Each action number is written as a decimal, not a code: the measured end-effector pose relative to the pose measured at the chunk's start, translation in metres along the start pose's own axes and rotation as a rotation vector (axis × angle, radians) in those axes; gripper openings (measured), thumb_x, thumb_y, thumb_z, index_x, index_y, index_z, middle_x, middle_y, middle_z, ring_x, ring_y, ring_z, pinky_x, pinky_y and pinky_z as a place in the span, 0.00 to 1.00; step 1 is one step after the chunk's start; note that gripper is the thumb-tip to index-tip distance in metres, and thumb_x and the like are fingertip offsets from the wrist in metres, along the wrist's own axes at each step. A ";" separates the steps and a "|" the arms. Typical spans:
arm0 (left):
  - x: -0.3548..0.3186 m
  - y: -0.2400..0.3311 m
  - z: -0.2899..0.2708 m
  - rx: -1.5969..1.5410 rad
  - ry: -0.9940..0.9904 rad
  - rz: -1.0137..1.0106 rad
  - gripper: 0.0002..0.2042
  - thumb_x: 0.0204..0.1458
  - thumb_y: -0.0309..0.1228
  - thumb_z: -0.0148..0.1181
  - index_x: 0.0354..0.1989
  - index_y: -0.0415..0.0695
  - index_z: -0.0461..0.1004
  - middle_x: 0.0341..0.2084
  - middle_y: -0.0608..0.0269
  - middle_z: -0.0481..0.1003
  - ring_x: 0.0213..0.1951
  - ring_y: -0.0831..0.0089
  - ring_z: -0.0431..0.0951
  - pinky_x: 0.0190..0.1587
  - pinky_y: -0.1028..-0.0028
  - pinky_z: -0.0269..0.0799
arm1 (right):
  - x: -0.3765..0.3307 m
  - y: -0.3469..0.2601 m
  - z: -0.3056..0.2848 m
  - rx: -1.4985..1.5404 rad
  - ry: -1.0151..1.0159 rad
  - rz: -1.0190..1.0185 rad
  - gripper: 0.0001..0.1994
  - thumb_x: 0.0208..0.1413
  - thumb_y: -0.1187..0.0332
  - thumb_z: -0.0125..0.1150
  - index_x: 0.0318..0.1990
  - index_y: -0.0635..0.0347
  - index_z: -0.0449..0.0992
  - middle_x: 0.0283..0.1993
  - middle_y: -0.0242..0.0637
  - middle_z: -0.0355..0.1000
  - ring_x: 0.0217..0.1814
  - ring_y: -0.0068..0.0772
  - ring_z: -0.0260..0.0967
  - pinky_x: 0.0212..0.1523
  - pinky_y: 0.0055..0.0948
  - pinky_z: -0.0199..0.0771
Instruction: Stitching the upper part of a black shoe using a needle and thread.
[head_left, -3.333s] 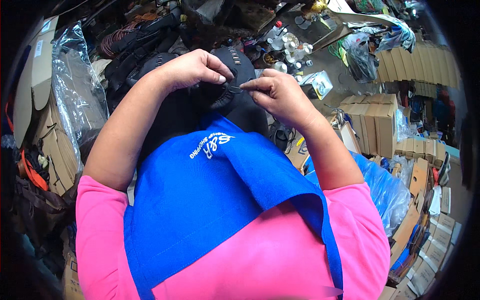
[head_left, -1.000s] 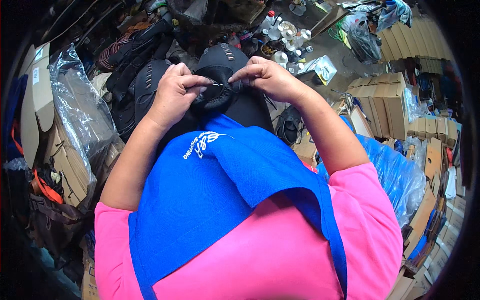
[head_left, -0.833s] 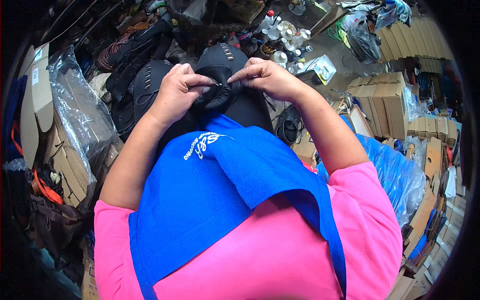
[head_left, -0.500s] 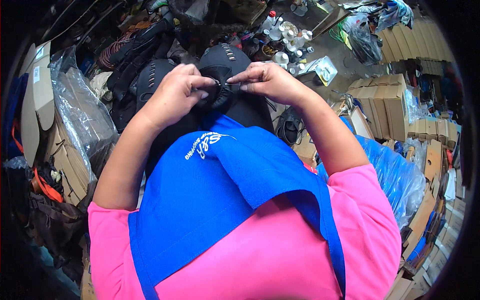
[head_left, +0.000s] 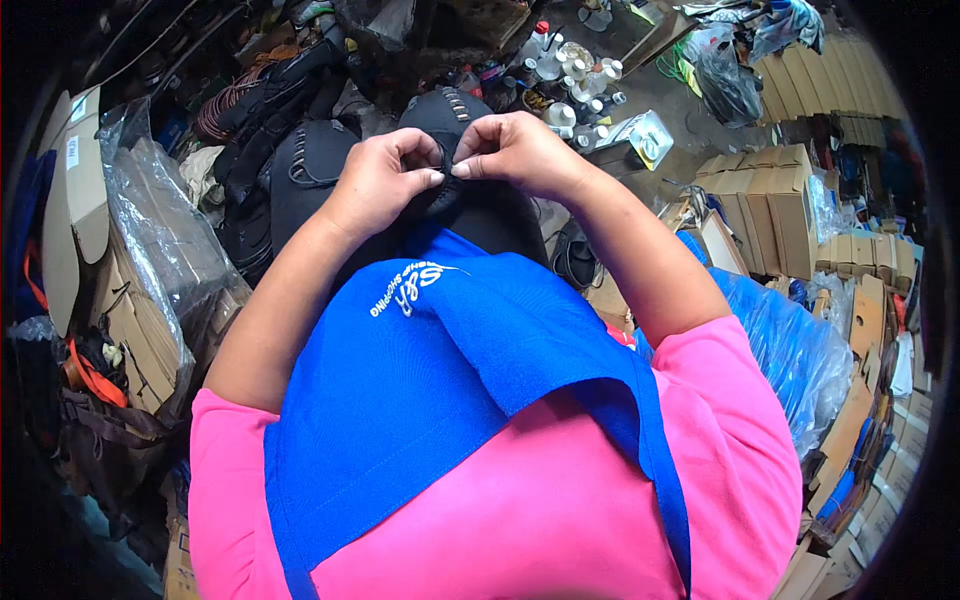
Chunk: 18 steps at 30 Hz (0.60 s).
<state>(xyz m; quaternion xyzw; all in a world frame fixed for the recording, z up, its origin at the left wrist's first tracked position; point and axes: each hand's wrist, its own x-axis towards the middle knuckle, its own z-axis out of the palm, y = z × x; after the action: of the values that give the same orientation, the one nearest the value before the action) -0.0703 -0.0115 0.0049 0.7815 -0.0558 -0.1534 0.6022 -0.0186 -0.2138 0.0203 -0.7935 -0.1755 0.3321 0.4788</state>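
In my lap, against the blue apron [head_left: 400, 350], rests a black rounded piece [head_left: 436, 200] that looks like stitched fabric or a shoe part; its exact kind I cannot make out. My left hand [head_left: 385, 178] is closed in a pinch at its upper edge, thumb and forefinger together. From the other side my right hand [head_left: 520, 155] pinches the same edge, with its fingertips close beside the left ones. The fingers cover whatever small part lies between them. My knees in black trousers [head_left: 310, 165] are just beyond, with a row of cross-stitches on each.
To the left lean cardboard sheets [head_left: 78, 210] and a clear plastic-wrapped stack [head_left: 165, 210]. Ahead to the right stand several plastic bottles [head_left: 575, 85] and a white jug [head_left: 640, 138]. Cardboard boxes [head_left: 765, 210] and a blue plastic-wrapped bundle [head_left: 780, 340] are at the right. A dark shoe [head_left: 575, 258] lies near my right leg.
Both hands have rolled, and their fingertips have come closer together over the black piece. My left forearm has shifted slightly right.
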 end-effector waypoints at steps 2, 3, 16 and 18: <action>0.000 0.001 -0.007 0.219 0.041 0.167 0.05 0.44 0.23 0.63 0.30 0.40 0.75 0.24 0.67 0.72 0.29 0.77 0.70 0.34 0.77 0.66 | -0.001 -0.006 0.000 -0.019 0.004 -0.019 0.05 0.47 0.72 0.67 0.30 0.63 0.77 0.28 0.27 0.73 0.33 0.15 0.67 0.37 0.19 0.68; 0.001 0.002 -0.010 0.434 0.076 0.340 0.05 0.43 0.23 0.64 0.28 0.39 0.75 0.24 0.64 0.72 0.30 0.73 0.71 0.35 0.75 0.67 | 0.000 -0.005 -0.002 -0.038 -0.017 -0.047 0.06 0.47 0.72 0.67 0.29 0.63 0.77 0.29 0.27 0.74 0.33 0.15 0.67 0.37 0.19 0.68; -0.013 0.013 -0.014 0.377 -0.019 0.068 0.06 0.50 0.23 0.56 0.36 0.38 0.70 0.23 0.54 0.72 0.28 0.64 0.73 0.35 0.70 0.68 | -0.066 0.039 0.003 -0.242 0.153 -0.127 0.10 0.47 0.65 0.68 0.32 0.57 0.75 0.33 0.30 0.66 0.38 0.21 0.65 0.39 0.23 0.66; -0.011 0.013 -0.012 0.401 -0.024 0.106 0.06 0.51 0.23 0.55 0.37 0.38 0.70 0.23 0.52 0.72 0.28 0.62 0.74 0.35 0.68 0.69 | -0.075 0.039 -0.001 -0.289 0.151 -0.228 0.08 0.51 0.65 0.65 0.33 0.59 0.74 0.33 0.30 0.67 0.37 0.20 0.65 0.39 0.23 0.66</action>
<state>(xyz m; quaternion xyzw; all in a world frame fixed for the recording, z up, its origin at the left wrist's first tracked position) -0.0759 -0.0003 0.0219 0.8798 -0.1334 -0.1164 0.4412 -0.0736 -0.2776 0.0135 -0.8516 -0.2736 0.1868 0.4063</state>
